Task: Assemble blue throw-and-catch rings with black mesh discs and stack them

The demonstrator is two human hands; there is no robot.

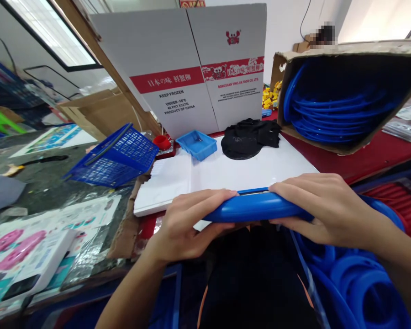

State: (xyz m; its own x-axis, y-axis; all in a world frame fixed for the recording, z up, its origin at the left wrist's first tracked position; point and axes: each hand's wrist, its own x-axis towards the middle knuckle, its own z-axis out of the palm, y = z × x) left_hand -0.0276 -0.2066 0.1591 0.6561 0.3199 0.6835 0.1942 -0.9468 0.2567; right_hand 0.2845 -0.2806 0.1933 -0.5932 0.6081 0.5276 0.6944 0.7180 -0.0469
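Left hand [188, 221] and right hand [324, 208] grip glossy blue curved plastic piece [255, 205], thumbs under, fingers over, by near edge of red desk [345, 167].

The blue piece [253, 206] looks plastic (smooth, glossy); the open box [366, 48], matt cardboard.

The left hand [193, 223] and right hand [318, 208] grip a blue part [256, 206]; beyond lie a black cloth [241, 140] and blue tray [207, 151].
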